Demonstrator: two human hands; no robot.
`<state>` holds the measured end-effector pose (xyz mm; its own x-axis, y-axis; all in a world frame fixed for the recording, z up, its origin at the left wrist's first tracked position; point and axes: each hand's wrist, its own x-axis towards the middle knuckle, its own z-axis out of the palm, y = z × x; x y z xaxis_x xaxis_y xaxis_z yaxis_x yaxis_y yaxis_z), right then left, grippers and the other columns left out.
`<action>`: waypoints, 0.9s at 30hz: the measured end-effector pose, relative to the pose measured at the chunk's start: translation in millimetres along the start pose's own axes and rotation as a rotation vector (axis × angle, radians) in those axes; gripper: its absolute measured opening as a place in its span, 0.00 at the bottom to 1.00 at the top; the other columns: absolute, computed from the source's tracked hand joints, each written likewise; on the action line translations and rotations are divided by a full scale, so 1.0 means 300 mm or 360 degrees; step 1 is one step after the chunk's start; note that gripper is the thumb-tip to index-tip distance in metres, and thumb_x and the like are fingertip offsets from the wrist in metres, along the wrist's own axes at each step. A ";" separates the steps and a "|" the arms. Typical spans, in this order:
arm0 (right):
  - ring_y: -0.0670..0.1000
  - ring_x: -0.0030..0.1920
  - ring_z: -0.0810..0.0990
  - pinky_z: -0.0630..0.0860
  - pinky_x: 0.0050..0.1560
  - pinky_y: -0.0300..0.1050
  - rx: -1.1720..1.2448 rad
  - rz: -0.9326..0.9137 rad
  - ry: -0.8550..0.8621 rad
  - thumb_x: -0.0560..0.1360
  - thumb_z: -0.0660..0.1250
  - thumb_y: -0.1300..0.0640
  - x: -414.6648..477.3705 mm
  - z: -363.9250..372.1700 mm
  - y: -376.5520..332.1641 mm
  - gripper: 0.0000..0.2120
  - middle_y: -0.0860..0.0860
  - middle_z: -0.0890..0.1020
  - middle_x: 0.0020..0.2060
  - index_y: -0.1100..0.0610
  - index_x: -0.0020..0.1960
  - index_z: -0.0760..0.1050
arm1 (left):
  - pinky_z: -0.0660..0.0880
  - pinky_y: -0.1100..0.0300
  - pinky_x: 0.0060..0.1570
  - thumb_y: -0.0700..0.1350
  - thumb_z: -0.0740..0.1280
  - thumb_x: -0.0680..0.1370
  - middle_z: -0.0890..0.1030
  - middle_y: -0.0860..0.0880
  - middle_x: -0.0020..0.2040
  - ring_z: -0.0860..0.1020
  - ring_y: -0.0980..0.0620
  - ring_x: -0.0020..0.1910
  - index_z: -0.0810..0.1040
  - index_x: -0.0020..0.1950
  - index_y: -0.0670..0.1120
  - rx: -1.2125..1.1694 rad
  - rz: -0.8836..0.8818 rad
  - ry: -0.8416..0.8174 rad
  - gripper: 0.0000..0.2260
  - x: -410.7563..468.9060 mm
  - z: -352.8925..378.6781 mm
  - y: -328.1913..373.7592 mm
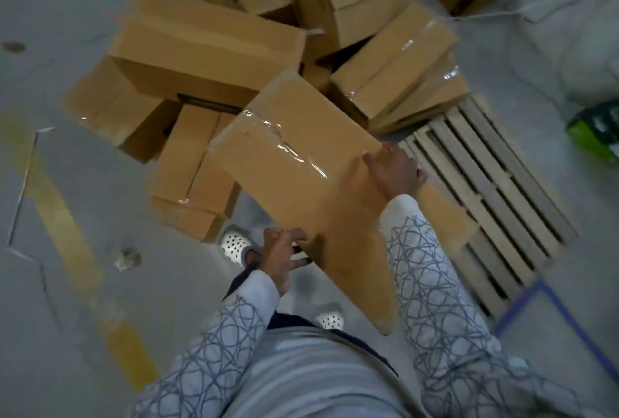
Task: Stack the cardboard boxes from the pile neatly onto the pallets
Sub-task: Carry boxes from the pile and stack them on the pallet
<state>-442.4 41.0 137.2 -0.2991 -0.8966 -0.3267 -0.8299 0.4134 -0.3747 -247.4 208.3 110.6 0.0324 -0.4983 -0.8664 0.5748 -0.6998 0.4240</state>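
While our left hand curls its fingers round the near edge of the taped cardboard box, our right hand grips its right edge, between pile and pallet.

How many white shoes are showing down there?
2. One white shoe sits just left of the left hand; the other peeks out beside the near corner of the held box, partly hidden.
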 end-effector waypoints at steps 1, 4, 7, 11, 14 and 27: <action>0.60 0.74 0.67 0.54 0.73 0.61 -0.0007 0.0058 0.0017 0.76 0.66 0.34 -0.027 -0.047 0.092 0.31 0.54 0.75 0.72 0.48 0.75 0.71 | 0.84 0.40 0.50 0.37 0.74 0.68 0.76 0.38 0.57 0.80 0.38 0.56 0.70 0.64 0.41 0.0065 0.0005 -0.0037 0.27 -0.035 0.049 -0.061; 0.60 0.74 0.68 0.53 0.74 0.63 0.0088 0.0239 0.0138 0.75 0.67 0.34 -0.141 -0.187 0.367 0.33 0.53 0.75 0.72 0.49 0.75 0.71 | 0.84 0.42 0.49 0.39 0.74 0.66 0.76 0.41 0.55 0.79 0.41 0.52 0.69 0.65 0.41 0.0268 -0.0052 -0.0164 0.29 -0.124 0.176 -0.245; 0.58 0.73 0.70 0.54 0.73 0.59 0.0154 0.0378 0.0227 0.75 0.68 0.34 -0.250 -0.287 0.598 0.33 0.52 0.76 0.72 0.49 0.74 0.72 | 0.82 0.50 0.39 0.44 0.75 0.61 0.77 0.41 0.52 0.79 0.41 0.48 0.71 0.61 0.40 0.0457 -0.0088 -0.0301 0.30 -0.184 0.281 -0.376; 0.58 0.74 0.69 0.53 0.74 0.60 0.0246 0.0573 0.0278 0.74 0.68 0.35 -0.318 -0.357 0.840 0.33 0.51 0.74 0.73 0.48 0.75 0.70 | 0.84 0.47 0.42 0.48 0.77 0.55 0.81 0.36 0.58 0.82 0.36 0.52 0.72 0.67 0.35 0.0693 -0.0041 -0.0411 0.42 -0.207 0.397 -0.473; 0.58 0.73 0.70 0.54 0.73 0.60 0.0271 0.0702 0.0315 0.73 0.67 0.34 -0.319 -0.373 0.956 0.33 0.51 0.76 0.72 0.47 0.74 0.72 | 0.82 0.51 0.38 0.49 0.77 0.55 0.80 0.35 0.61 0.81 0.38 0.50 0.73 0.67 0.35 0.0819 -0.0027 -0.0444 0.43 -0.191 0.464 -0.522; 0.61 0.76 0.66 0.57 0.74 0.70 -0.0012 0.0728 -0.0139 0.71 0.70 0.33 0.143 -0.308 1.158 0.46 0.54 0.65 0.79 0.52 0.81 0.58 | 0.76 0.60 0.33 0.37 0.65 0.72 0.85 0.45 0.50 0.82 0.45 0.48 0.78 0.61 0.39 0.0847 -0.0214 -0.0215 0.18 0.146 0.817 -0.547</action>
<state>-787.1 131.5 73.0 -0.5947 -0.6055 -0.5288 -0.6255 0.7617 -0.1687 -540.7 175.8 67.7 -0.1375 -0.4236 -0.8953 0.0741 -0.9058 0.4172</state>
